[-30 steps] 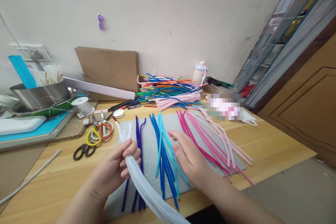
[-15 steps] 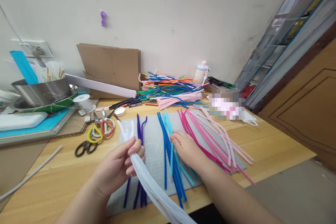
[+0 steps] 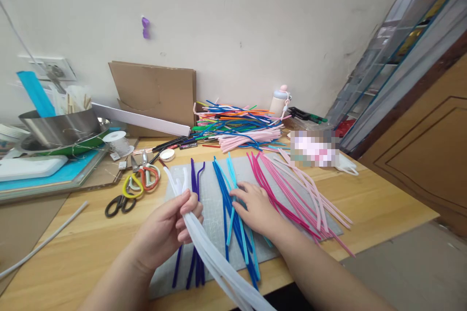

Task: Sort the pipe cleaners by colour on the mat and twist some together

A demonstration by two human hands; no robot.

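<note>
My left hand (image 3: 180,221) is closed round a bundle of white pipe cleaners (image 3: 215,262), whose long ends droop toward the lower middle. My right hand (image 3: 257,206) rests with spread fingers on light blue pipe cleaners (image 3: 232,170) and darker blue pipe cleaners (image 3: 239,238), which cross each other. Between the hands and the left side of the grey mat (image 3: 213,204) lie purple pipe cleaners (image 3: 197,267), partly behind my left hand. Dark pink pipe cleaners (image 3: 268,187) and paler pink pipe cleaners (image 3: 299,199) fan out to the right of my right hand.
Several scissors (image 3: 133,184) lie left of the mat, near a spool (image 3: 116,142). A mixed heap of pipe cleaners (image 3: 237,126) sits against the wall beside cardboard (image 3: 156,92). At the back stand a bottle (image 3: 280,99) and a metal pot (image 3: 60,126). One grey strand (image 3: 47,238) lies at left.
My right hand has shifted slightly left and its fingers have spread. The blue and light blue pipe cleaners under it have moved left and fanned out. My left hand keeps the white bundle.
</note>
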